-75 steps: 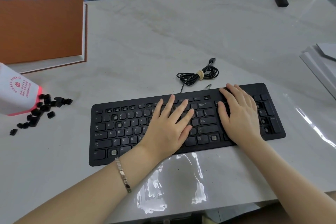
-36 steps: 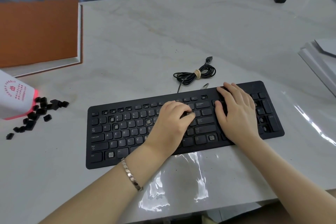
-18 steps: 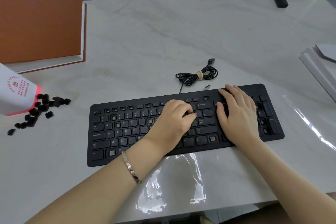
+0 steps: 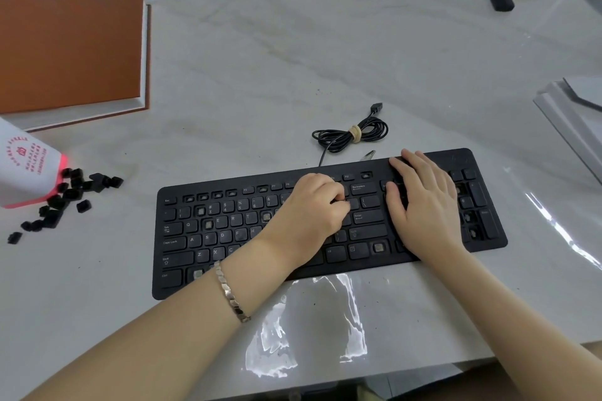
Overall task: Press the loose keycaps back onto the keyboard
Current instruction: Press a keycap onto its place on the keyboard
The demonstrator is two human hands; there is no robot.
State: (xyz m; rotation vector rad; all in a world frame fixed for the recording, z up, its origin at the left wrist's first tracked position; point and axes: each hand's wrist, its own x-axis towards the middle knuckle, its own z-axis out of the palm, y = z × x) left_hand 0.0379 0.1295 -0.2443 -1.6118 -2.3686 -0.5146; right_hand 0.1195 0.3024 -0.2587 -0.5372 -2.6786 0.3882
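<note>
Keyboard (image 4: 228, 225) lies on the desk (image 4: 293, 58) near its front edge. L hand (image 4: 309, 212) sits on the keyboard's middle-right, fingers curled, tips bunched at the row under Backspace; can't tell if a cap is pinched there. R hand (image 4: 423, 202) lies flat, fingers straight, on keys right of Enter. The 2 hands are near, not touching. Loose keycaps (image 4: 68, 198) are heaped on the desk well left of both hands, beside a tipped white cup (image 4: 26, 166).
</note>
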